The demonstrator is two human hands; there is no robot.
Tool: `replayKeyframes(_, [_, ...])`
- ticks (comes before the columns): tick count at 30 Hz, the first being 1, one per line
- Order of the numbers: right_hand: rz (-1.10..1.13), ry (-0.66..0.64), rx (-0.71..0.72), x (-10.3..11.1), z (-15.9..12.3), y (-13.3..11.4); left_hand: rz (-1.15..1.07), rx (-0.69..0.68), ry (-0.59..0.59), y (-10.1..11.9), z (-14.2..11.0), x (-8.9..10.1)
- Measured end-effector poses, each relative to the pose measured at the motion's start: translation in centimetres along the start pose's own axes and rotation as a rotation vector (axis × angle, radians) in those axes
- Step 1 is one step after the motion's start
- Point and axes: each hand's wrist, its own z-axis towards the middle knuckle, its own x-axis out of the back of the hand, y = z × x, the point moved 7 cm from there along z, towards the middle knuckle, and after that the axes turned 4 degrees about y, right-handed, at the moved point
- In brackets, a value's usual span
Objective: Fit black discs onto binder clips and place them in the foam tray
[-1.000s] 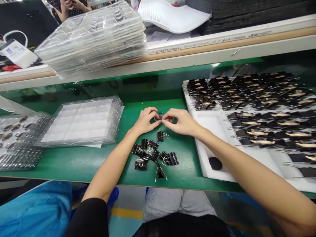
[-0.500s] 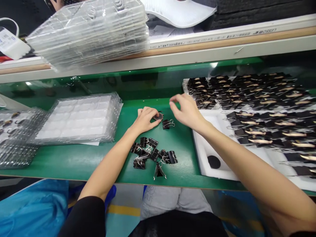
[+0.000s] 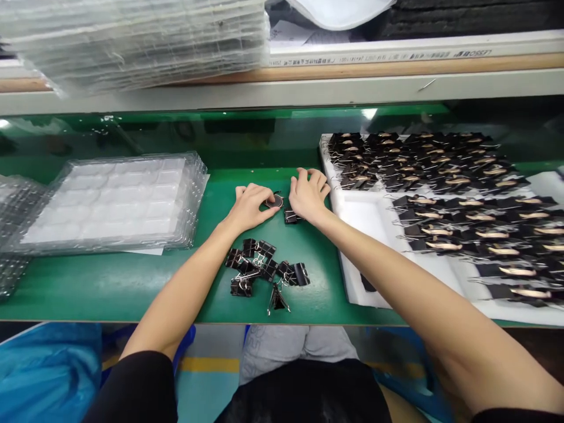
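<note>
My left hand (image 3: pixel 252 207) rests on the green bench with thumb and fingers closed on the edge of a small round dark disc (image 3: pixel 275 202) with a light rim. Just right of the disc lies a black binder clip (image 3: pixel 290 216); its wire handles are hidden beneath my right hand (image 3: pixel 309 194). That hand hovers over or beside the clip with its fingers apart and bent, and nothing shows between them. Whether it touches the clip I cannot tell. Nearer to me, several loose black binder clips (image 3: pixel 268 269) lie in a pile.
To the right, a white foam tray (image 3: pixel 359 211) carries rows of binder clips (image 3: pixel 440 161) gripping pale-edged pieces. Stacked clear plastic trays (image 3: pixel 110 200) stand on the left. More plastic trays (image 3: pixel 145 47) overhang the shelf edge (image 3: pixel 352 91) behind the bench.
My right hand has moved left and down, from beside the foam tray to the single binder clip. My left hand keeps hold of the disc. The whole view has shifted slightly.
</note>
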Motion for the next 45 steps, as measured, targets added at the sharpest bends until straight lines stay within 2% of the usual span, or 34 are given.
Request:
replayKeyframes(3, [0.015,0.006,-0.070,-0.6,0.3,1.3,-0.078,0.049,-0.024,-0.5,0.0,0.1])
replayKeyframes(9, [0.032,0.052,-0.051,-1.5,0.6,2.3,-0.237,0.015,-0.123,-0.1,-0.2,0.3])
replayKeyframes(20, [-0.006,0.027,-0.080,-1.3,0.5,2.2,-0.149,-0.009,-0.222,2.1,-0.2,-0.4])
replayKeyframes(27, [0.027,0.056,-0.071,-1.2,0.4,2.1,-0.086,-0.015,-0.206,2.7,-0.2,-0.4])
replayKeyframes(39, [0.038,0.037,-0.084,-0.8,0.3,1.9,-0.150,0.022,-0.244,2.5,-0.3,-0.6])
replayKeyframes(45, [0.119,0.041,-0.109,-0.5,0.2,1.6,-0.151,0.004,-0.244,2.3,-0.3,-0.7])
